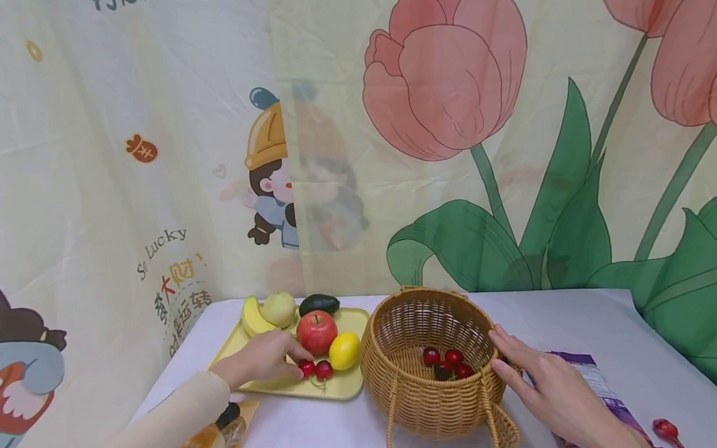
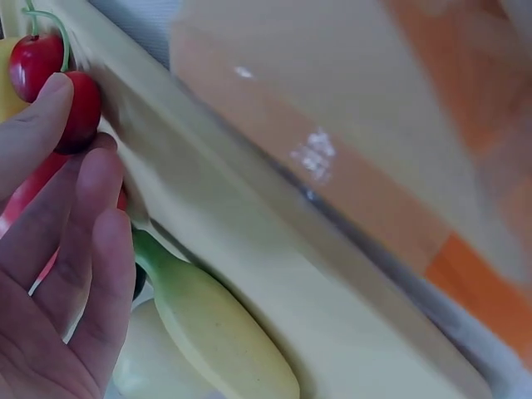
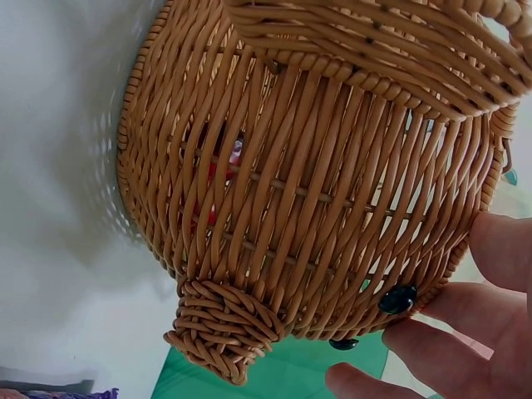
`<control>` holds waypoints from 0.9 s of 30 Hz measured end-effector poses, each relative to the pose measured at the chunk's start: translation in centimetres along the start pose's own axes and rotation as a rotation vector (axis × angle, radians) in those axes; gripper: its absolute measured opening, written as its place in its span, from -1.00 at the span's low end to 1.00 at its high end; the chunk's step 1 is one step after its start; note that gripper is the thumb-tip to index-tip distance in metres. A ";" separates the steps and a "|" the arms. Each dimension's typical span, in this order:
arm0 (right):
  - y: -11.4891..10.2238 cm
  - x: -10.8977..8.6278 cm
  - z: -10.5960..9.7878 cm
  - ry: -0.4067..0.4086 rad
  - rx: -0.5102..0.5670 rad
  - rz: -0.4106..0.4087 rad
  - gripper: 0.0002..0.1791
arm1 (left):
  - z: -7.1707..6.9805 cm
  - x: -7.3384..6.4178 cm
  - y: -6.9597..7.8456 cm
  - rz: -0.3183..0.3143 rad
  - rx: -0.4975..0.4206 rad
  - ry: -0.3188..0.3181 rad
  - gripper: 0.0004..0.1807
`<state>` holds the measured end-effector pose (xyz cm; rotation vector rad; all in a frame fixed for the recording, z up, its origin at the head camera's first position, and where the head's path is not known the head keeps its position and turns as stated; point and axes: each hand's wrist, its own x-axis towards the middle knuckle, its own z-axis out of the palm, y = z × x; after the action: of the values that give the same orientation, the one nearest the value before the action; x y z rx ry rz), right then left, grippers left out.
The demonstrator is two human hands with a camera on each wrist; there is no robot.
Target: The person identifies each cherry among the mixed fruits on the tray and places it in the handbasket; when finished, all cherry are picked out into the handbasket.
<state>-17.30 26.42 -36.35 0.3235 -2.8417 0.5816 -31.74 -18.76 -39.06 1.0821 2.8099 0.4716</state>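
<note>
Left hand: your left hand (image 1: 265,358) is pinching one red cherry (image 1: 306,369) between thumb and forefinger, while the other fingers are bending loosely beside them.
Left forearm: your sleeve (image 1: 179,416) is slanting in from the lower left, with the back of the hand facing up.
Pinched cherry: it is staying within the near part of the yellow tray (image 1: 338,392); you cannot tell whether it is touching the surface. A second cherry (image 1: 323,370) is sitting just beside it, near the lemon (image 1: 344,351).
Right hand: your right hand (image 1: 543,377) is resting its fingertips against the basket's right rim, fingers fairly straight, thumb standing apart.
Wicker basket: the basket (image 1: 419,409) is standing upright right of the tray, holding dark red fruits (image 1: 431,356), its handle hanging towards you.
</note>
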 end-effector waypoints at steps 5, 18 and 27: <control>0.0 0.0 0.0 -0.007 -0.006 0.008 -0.30 | 0.0 -0.1 0.1 -0.003 -0.017 0.008 -0.70; 0.1 0.0 0.1 -0.016 -0.007 0.013 -0.27 | -0.1 -0.2 0.2 -0.008 -0.013 0.016 -0.72; 0.1 0.0 0.1 0.002 -0.003 -0.001 -0.29 | -1.7 -1.1 -0.3 -0.025 -0.039 -0.010 -0.67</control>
<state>-17.33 26.45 -36.52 0.3235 -2.8398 0.5774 -31.43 -20.19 -37.60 1.0383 2.7895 0.5142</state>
